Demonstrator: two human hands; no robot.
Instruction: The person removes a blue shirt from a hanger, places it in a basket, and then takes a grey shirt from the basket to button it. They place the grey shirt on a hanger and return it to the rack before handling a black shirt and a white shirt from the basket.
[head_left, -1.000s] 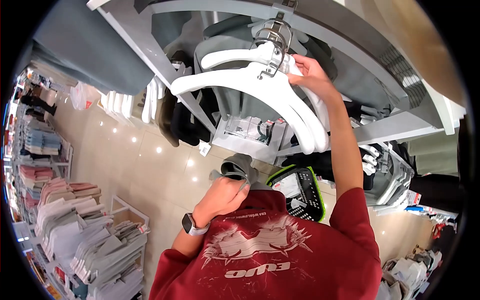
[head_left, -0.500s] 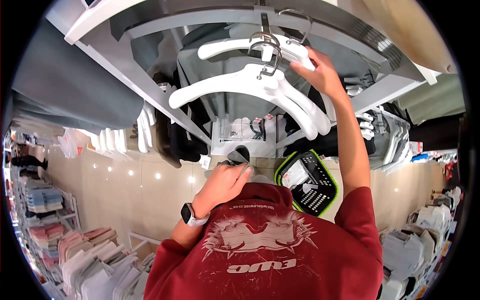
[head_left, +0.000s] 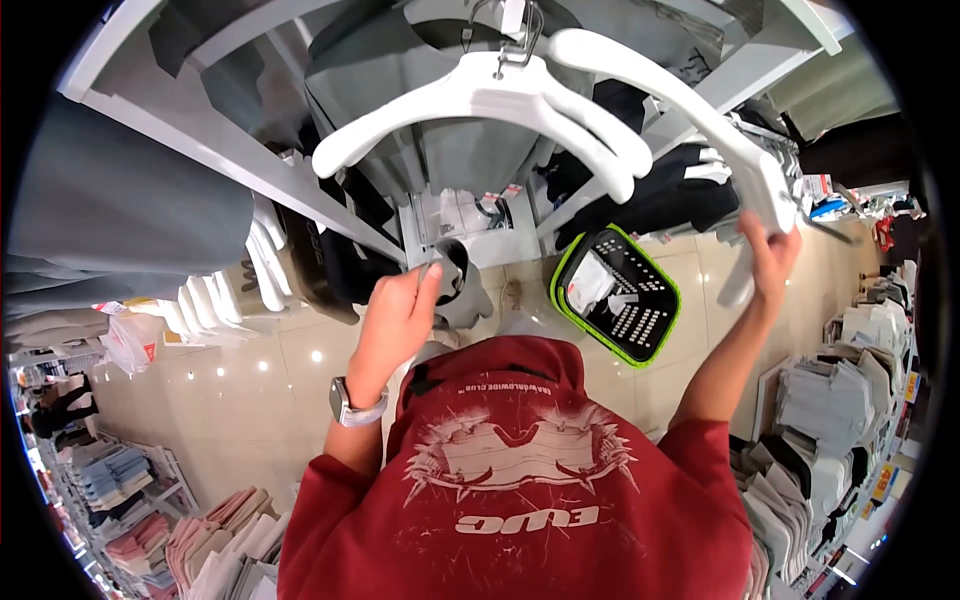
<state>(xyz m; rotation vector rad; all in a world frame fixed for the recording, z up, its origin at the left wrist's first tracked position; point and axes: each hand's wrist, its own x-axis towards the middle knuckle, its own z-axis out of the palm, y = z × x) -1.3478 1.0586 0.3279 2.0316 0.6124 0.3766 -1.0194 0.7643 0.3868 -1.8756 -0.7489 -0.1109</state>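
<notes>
My right hand (head_left: 768,262) is closed around the middle of a white clothes hanger (head_left: 672,85), out to the right of the rack. The hanger is tilted, one arm stretching up and left, its metal hook pointing right. My left hand (head_left: 395,318), with a watch on the wrist, pinches a grey T-shirt (head_left: 468,305) near its neck opening; the shirt hangs down in front of me. Ahead, bare white hangers (head_left: 465,98) hang by metal hooks from the rack. Behind them is a grey garment (head_left: 400,110) on display.
A black shopping basket with a green rim (head_left: 668,325) stands on the tiled floor, holding white packets. Grey clothes (head_left: 130,190) hang at the left. Folded clothes (head_left: 845,395) fill shelves on the right, with more stacks at lower left. A white rack bar (head_left: 235,165) slants at the left.
My right hand has moved from the rack down and right, bringing a white hanger away with it. My left hand has shifted left and up with the grey T-shirt. The view has tilted downward.
</notes>
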